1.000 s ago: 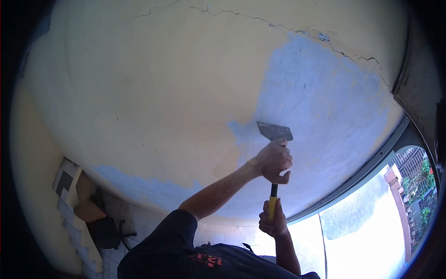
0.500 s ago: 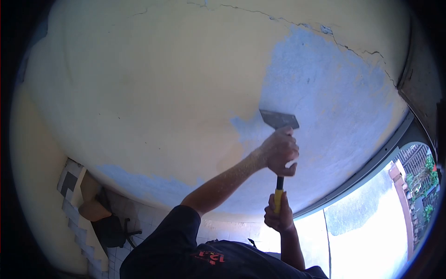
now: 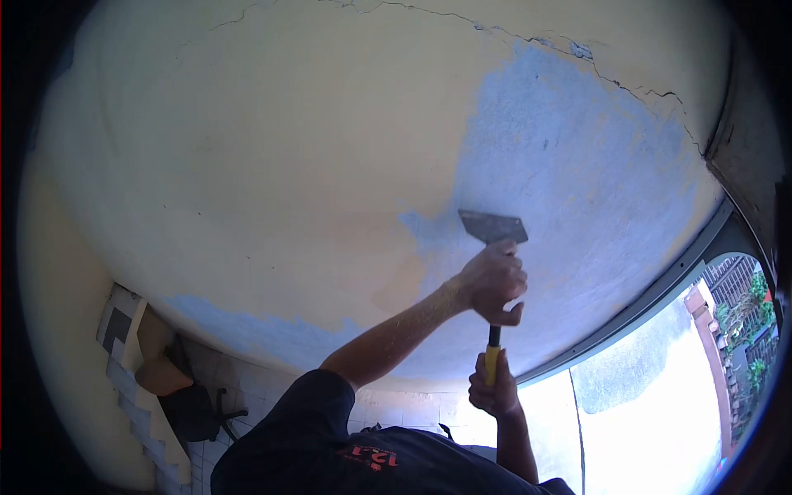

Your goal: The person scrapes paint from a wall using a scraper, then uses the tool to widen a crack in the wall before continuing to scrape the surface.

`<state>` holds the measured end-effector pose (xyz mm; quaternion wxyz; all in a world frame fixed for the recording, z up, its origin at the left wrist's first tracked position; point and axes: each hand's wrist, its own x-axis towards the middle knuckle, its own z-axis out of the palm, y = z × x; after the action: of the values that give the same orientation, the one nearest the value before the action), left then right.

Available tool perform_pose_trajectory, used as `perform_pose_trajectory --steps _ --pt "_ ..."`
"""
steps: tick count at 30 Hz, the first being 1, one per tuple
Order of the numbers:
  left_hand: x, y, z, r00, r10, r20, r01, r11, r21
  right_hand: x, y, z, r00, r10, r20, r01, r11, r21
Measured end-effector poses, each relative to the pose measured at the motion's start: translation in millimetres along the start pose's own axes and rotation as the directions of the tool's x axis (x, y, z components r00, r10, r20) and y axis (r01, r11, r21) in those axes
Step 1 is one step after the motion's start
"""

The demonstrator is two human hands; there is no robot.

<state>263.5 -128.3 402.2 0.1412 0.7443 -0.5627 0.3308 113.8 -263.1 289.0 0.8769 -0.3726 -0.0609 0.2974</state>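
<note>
A wall scraper [image 3: 492,225] has its wide, dark metal blade against the wall, at the left part of a blue area. My left hand [image 3: 495,283] is wrapped round the tool just below the blade, its thumb sticking out low. Lower down, my right hand [image 3: 493,384] grips the yellow section of the handle. The wall [image 3: 272,148] has cream paint. A large bare blue patch [image 3: 569,140] with ragged edges spreads above and to the right of the blade, and a smaller blue tongue reaches out to its left.
A long crack runs across the upper wall, with a chipped spot [image 3: 581,51]. A dark frame [image 3: 643,309] borders a bright opening at the right, with plants [image 3: 756,330] beyond. At lower left stand a black chair [image 3: 191,411] and a stepped tiled edge [image 3: 130,400].
The scraper blade and my left hand have slid a short way down the wall. My right hand keeps its hold on the handle. The view has shifted slightly.
</note>
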Motion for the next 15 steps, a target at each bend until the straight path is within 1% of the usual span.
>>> perform_pose_trajectory --steps 4,7,9,11,13,14,15 --pt "-10 5 10 1.0 0.008 -0.017 -0.008 1.0 -0.027 -4 16 -6 0.999 0.025 -0.022 -0.024 0.998 0.062" --pt "1 -3 -2 0.999 0.028 -0.02 -0.028 0.999 -0.018 3 3 1 1.0 -0.003 -0.018 0.003 1.0 0.017" --pt "14 -10 -16 0.994 0.064 -0.091 -0.059 0.997 0.056 9 -11 9 0.999 -0.048 0.001 0.048 0.998 -0.047" --pt "16 -9 -19 0.996 0.048 -0.076 -0.041 0.995 0.087 9 -14 10 0.999 -0.04 -0.002 0.04 0.998 -0.048" --pt "13 -8 -13 0.999 0.019 -0.027 -0.018 0.999 0.027 7 -12 6 0.999 -0.036 0.034 0.037 0.999 -0.024" --pt "10 -5 -9 0.999 0.02 -0.026 -0.019 0.999 0.038 5 -6 0 1.0 -0.009 0.023 0.009 1.0 0.011" --pt "6 0 -6 0.999 0.02 -0.041 -0.019 1.0 0.018 4 -3 -3 0.999 -0.011 0.031 0.01 1.0 0.006"
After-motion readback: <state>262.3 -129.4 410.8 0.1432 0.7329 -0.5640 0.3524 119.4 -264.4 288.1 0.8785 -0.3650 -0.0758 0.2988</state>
